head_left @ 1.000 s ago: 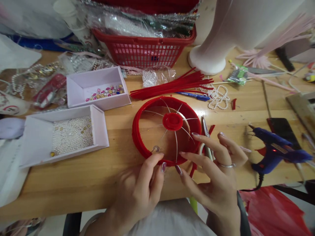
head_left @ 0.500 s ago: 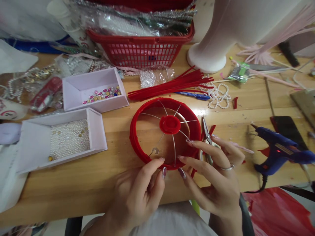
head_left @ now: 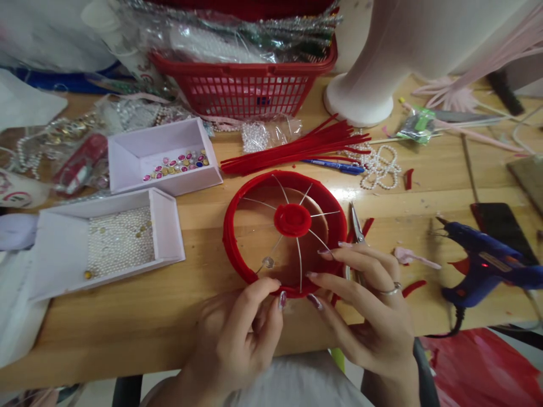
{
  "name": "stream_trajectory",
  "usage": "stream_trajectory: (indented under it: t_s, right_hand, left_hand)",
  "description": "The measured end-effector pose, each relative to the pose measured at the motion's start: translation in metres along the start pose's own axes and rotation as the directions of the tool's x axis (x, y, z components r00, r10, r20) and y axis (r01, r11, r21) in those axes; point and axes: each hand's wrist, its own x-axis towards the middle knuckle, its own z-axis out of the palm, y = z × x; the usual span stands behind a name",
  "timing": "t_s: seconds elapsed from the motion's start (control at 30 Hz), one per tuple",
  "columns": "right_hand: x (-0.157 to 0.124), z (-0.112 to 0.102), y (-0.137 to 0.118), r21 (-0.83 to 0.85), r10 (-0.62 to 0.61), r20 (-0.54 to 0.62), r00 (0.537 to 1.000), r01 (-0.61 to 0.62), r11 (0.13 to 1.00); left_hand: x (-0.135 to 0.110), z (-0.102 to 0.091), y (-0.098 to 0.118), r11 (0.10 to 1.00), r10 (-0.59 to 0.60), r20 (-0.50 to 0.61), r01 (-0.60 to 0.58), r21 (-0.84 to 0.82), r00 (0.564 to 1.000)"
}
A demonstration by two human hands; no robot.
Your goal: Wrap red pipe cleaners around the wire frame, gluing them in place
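Note:
A red fuzzy wheel-shaped frame [head_left: 231,243] lies near the table's front edge, with thin wire spokes running to a red round hub [head_left: 292,220]. My left hand [head_left: 244,325] pinches its near rim between thumb and forefinger. Just to the right, my right hand [head_left: 369,311] closes thumb and forefinger on the same rim, its other fingers resting over the right side of the ring. Scissors [head_left: 357,221] lie beside the ring, their handles partly hidden behind my right fingers. Beyond the frame is a bundle of red pipe cleaners [head_left: 292,148].
At right lie a blue glue gun [head_left: 483,257] with a lit red light and a dark phone [head_left: 507,232]. Two white boxes at left hold gems [head_left: 182,164] and pearl beads [head_left: 121,237]. A red basket [head_left: 254,70], white stand [head_left: 360,102], pen [head_left: 335,166] and bead string [head_left: 384,167] are behind.
The hub looks slightly tilted compared with before. My right outer fingers have drawn in to the left, uncovering a red scrap on the table. Both hands stay at the near rim.

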Motion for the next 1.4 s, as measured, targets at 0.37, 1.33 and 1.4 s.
stream_trajectory:
  t_s: [0.37,1.33,1.4]
  right_hand:
    - [-0.004,0.006,-0.004,-0.018,0.038,-0.052,0.998,-0.039,0.999]
    - [-0.016,0.012,0.012,-0.023,0.156,-0.612,0.775,-0.214,0.977]
    - [-0.020,0.014,0.019,-0.023,0.156,-0.624,0.765,-0.218,0.976]
  left_hand:
    - [-0.010,-0.008,-0.006,0.990,0.138,-0.086,-0.134,0.053,0.987]
    - [0.182,-0.073,-0.053,0.894,0.125,0.290,-0.235,0.381,0.949]
    - [0.207,-0.049,-0.063,0.875,0.047,0.434,-0.247,0.416,0.899]
